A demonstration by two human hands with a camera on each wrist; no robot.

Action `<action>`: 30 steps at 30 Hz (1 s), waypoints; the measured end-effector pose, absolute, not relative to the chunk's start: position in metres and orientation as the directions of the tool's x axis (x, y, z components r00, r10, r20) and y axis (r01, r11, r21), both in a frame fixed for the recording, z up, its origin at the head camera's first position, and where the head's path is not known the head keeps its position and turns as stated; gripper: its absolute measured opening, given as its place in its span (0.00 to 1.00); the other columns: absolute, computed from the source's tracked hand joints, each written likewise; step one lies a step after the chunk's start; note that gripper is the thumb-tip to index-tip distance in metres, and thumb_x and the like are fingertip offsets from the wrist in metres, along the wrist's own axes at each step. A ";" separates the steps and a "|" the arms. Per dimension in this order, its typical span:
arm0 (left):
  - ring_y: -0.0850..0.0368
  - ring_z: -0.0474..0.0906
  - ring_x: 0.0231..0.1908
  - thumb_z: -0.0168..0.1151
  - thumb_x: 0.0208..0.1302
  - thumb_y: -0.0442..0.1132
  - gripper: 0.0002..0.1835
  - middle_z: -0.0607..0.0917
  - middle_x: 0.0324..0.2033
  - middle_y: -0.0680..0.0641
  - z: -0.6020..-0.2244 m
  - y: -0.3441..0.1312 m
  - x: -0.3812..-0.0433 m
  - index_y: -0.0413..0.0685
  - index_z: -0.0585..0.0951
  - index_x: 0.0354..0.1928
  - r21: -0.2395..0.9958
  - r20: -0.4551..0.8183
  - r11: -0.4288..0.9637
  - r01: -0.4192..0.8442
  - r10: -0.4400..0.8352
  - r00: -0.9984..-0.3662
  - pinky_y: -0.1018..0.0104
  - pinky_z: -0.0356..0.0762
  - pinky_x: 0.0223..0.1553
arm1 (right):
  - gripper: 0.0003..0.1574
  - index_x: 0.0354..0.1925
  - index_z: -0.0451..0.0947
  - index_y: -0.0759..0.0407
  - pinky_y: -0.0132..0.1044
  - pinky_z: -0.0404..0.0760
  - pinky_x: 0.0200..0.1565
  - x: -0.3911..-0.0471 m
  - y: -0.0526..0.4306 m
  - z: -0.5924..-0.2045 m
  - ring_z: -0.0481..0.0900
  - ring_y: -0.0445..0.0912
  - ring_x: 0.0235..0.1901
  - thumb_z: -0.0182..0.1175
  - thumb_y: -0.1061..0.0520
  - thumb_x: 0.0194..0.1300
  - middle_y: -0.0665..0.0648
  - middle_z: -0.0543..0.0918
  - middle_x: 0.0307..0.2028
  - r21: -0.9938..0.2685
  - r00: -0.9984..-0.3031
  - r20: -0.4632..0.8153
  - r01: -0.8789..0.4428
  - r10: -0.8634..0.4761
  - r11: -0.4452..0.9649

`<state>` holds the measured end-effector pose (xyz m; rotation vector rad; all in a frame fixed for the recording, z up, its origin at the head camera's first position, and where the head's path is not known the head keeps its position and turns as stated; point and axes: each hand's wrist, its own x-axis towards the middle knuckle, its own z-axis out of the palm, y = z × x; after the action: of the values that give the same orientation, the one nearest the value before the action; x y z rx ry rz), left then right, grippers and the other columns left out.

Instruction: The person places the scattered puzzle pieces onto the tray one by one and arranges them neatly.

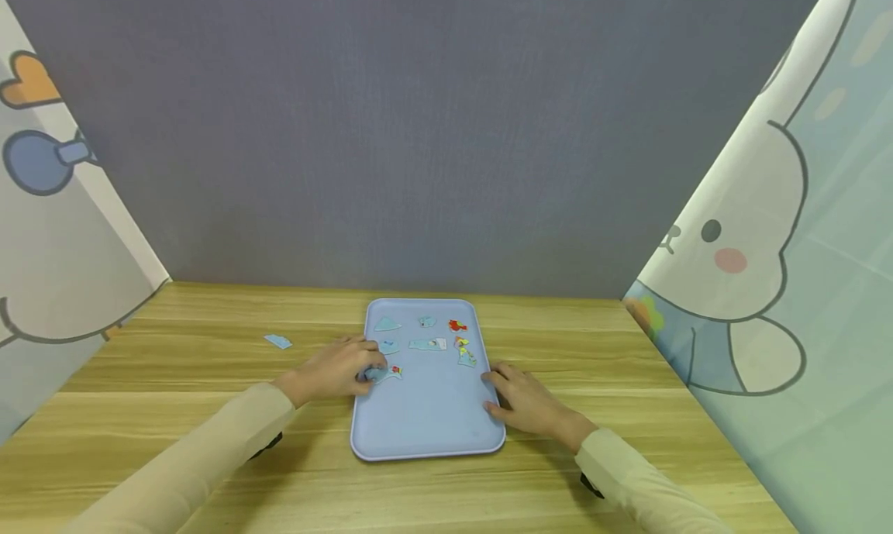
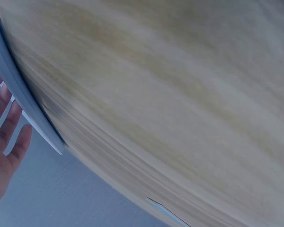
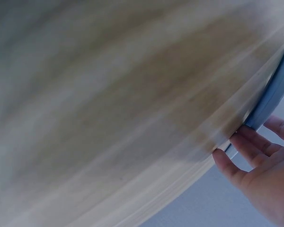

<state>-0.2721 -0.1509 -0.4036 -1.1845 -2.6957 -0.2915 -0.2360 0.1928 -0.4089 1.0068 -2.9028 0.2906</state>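
A pale lilac tray [image 1: 429, 425] lies on the wooden table, with several flat, irregular light-blue cardboard pieces on it that look like puzzle pieces. At the tray's left side, my left hand [image 1: 342, 369] reaches over the rim. Its thumb and fingers pinch a light-blue puzzle piece [image 1: 374, 375], partly hidden by the hand, beside a piece with a red patch [image 1: 395, 371]. My right hand [image 1: 526, 398] rests its loosely bent fingers on the tray's right rim and holds no piece. In the right wrist view the fingers [image 3: 248, 146] touch the tray's edge.
Toward the tray's far end lie a triangular piece [image 1: 387, 324], a red piece [image 1: 457, 326], a long piece [image 1: 428, 344] and a yellow-marked piece [image 1: 467, 356]. One loose piece [image 1: 278, 341] is on the table, left of the tray. A grey panel [image 1: 398, 146] stands behind the table.
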 end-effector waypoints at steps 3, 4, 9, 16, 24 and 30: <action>0.53 0.75 0.42 0.65 0.48 0.41 0.13 0.81 0.36 0.54 -0.404 -0.151 -0.272 0.52 0.83 0.39 0.124 0.232 0.668 0.734 0.699 -0.676 0.44 0.71 0.51 | 0.28 0.55 0.70 0.63 0.55 0.72 0.50 -0.236 0.193 -0.409 0.72 0.55 0.53 0.55 0.47 0.62 0.63 0.71 0.55 -0.153 -0.785 0.115 -0.619 -0.609 0.770; 0.53 0.75 0.42 0.65 0.49 0.41 0.13 0.81 0.37 0.54 -0.404 -0.151 -0.272 0.52 0.83 0.39 0.127 0.232 0.667 0.734 0.699 -0.676 0.44 0.71 0.51 | 0.28 0.55 0.70 0.63 0.55 0.72 0.50 -0.236 0.193 -0.410 0.72 0.55 0.53 0.55 0.47 0.62 0.63 0.71 0.55 -0.151 -0.785 0.115 -0.619 -0.609 0.770; 0.53 0.75 0.43 0.66 0.50 0.41 0.13 0.81 0.37 0.54 -0.404 -0.153 -0.271 0.51 0.82 0.40 0.150 0.221 0.665 0.732 0.699 -0.680 0.44 0.70 0.51 | 0.28 0.55 0.70 0.63 0.55 0.73 0.50 -0.236 0.193 -0.411 0.72 0.55 0.52 0.55 0.47 0.62 0.62 0.71 0.55 -0.144 -0.784 0.118 -0.620 -0.609 0.771; 0.56 0.75 0.40 0.67 0.49 0.42 0.15 0.81 0.38 0.53 -0.399 -0.158 -0.272 0.49 0.82 0.41 0.176 0.245 0.641 0.747 0.707 -0.664 0.52 0.74 0.46 | 0.29 0.55 0.70 0.63 0.54 0.73 0.49 -0.237 0.193 -0.412 0.72 0.54 0.52 0.56 0.47 0.62 0.62 0.71 0.55 -0.139 -0.783 0.124 -0.621 -0.609 0.771; 0.51 0.77 0.45 0.67 0.50 0.39 0.15 0.82 0.41 0.50 -0.393 -0.177 -0.274 0.46 0.81 0.41 0.211 0.280 0.645 0.734 0.680 -0.678 0.48 0.71 0.53 | 0.29 0.55 0.70 0.62 0.53 0.73 0.49 -0.237 0.193 -0.413 0.72 0.53 0.52 0.55 0.46 0.62 0.61 0.71 0.55 -0.145 -0.788 0.119 -0.615 -0.604 0.775; 0.52 0.77 0.42 0.67 0.50 0.40 0.16 0.82 0.40 0.49 -0.395 -0.197 -0.276 0.45 0.81 0.43 0.216 0.277 0.677 0.704 0.649 -0.709 0.53 0.76 0.47 | 0.29 0.55 0.70 0.62 0.53 0.73 0.49 -0.237 0.193 -0.413 0.72 0.53 0.52 0.55 0.46 0.62 0.61 0.71 0.55 -0.143 -0.786 0.124 -0.618 -0.605 0.773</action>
<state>-0.2756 -0.1966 -0.3946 -1.1046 -2.7115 -0.4596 -0.2372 0.1935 -0.4128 0.9986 -2.8915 0.2711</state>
